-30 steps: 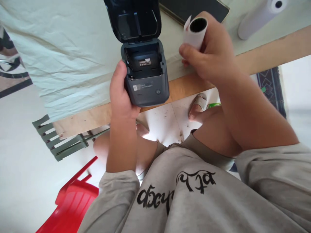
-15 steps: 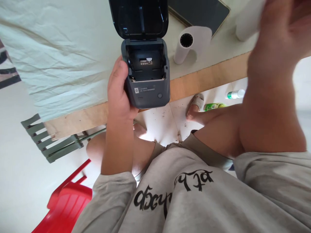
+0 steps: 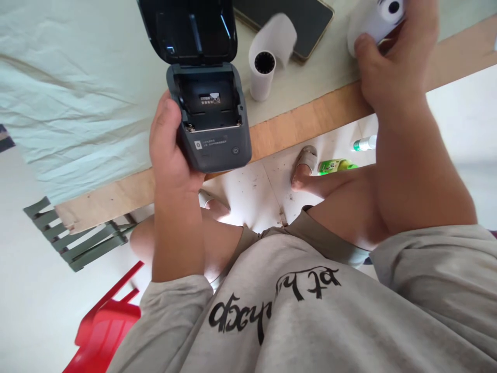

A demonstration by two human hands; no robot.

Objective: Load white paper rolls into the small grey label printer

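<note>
Tabletop (image 3: 310, 111): printer (image 3: 212, 124) in left hand (image 3: 169, 147).

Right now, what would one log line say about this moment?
left hand: holds printer, lid open, bay empty | right hand: grips paper roll | second roll: lies on table

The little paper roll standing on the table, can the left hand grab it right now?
Probably not. The left hand is wrapped around the open printer, so it is full. The small paper roll stands just behind the printer with nothing over it.
</note>
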